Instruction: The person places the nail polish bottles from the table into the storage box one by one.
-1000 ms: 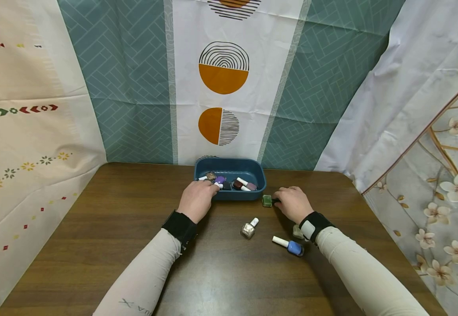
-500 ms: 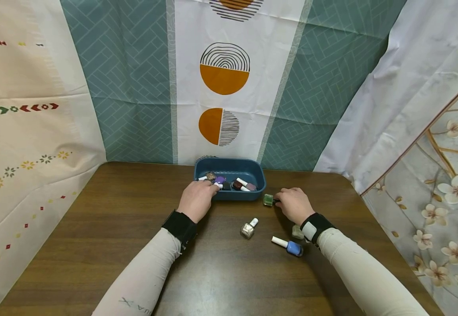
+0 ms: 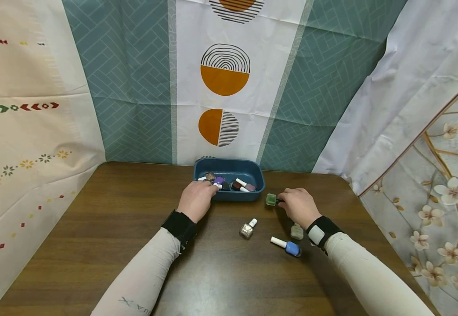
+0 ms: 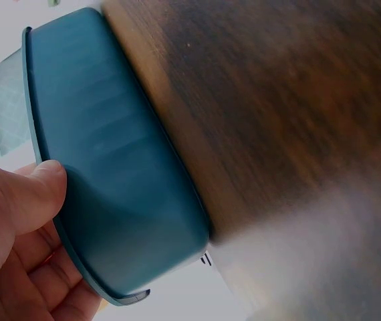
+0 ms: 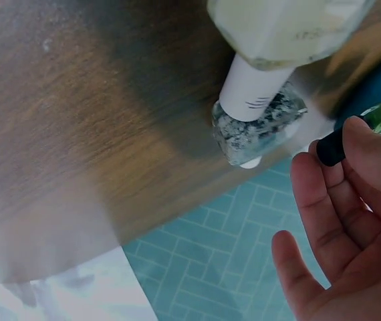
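Note:
A dark blue plastic bin [image 3: 236, 196] stands at the table's back edge. My left hand [image 3: 196, 197] grips its near left rim; in the left wrist view the thumb lies on the outer wall and the other fingers are behind the rim. Right of the bin, my right hand [image 3: 299, 205] pinches the black cap of a green nail polish bottle [image 3: 271, 199] between thumb and fingers. In the right wrist view that green glass points towards the bin. Close by that hand show a pale nail polish bottle [image 5: 284, 27] with a white cap and a black-and-white flecked bottle [image 5: 261, 127].
Several nail polish bottles [image 3: 219, 180] lie inside the bin, purple, dark red and mauve among them. On the table in front lie a silver glitter bottle [image 3: 246, 230] and a blue bottle [image 3: 293, 249]. Fabric [image 3: 142, 109] hangs behind the table.
My right hand has shifted a little to the right with the green nail polish, away from the bin. My left hand stays at the rim.

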Demonstrator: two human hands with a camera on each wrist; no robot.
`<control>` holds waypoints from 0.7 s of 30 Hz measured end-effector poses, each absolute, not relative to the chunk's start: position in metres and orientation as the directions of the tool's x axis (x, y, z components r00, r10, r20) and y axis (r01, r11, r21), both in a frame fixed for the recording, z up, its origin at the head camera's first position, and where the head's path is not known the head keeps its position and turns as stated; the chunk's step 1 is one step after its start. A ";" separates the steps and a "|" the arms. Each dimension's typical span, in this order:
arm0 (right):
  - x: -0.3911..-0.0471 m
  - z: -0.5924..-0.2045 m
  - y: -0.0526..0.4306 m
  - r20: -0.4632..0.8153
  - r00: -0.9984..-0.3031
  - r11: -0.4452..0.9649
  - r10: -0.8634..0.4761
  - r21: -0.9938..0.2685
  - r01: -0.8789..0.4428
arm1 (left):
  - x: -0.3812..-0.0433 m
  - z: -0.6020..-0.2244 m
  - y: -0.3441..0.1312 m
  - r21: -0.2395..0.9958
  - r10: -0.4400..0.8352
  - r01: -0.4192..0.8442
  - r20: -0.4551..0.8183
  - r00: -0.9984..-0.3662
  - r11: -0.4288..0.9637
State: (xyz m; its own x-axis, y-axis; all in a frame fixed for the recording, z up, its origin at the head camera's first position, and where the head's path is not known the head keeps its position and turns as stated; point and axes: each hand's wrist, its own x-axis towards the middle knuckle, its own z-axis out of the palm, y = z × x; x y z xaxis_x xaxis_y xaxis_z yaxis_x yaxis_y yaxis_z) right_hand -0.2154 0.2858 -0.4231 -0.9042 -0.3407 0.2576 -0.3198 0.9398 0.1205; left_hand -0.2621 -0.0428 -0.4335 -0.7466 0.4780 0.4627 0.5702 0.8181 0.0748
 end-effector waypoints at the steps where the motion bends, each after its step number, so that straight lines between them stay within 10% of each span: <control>1: -0.214 -0.422 0.286 0.262 -0.904 0.941 -0.339 0.113 -0.320 | -0.262 -0.434 -0.043 0.074 0.478 0.570 0.463 -0.746 0.818; 21: -0.196 -0.402 0.278 0.356 -0.849 0.918 -0.390 0.080 -0.388 | -0.265 -0.436 -0.042 0.062 0.480 0.568 0.465 -0.744 0.820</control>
State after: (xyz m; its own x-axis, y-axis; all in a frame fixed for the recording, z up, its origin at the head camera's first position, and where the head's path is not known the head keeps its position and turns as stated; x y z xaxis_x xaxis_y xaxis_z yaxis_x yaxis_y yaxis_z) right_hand -0.1964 0.2783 -0.4022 -0.8493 -0.3898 0.3560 -0.3881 0.9182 0.0796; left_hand -0.2649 -0.0420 -0.4363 -0.7439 0.4801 0.4649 0.5684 0.8204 0.0624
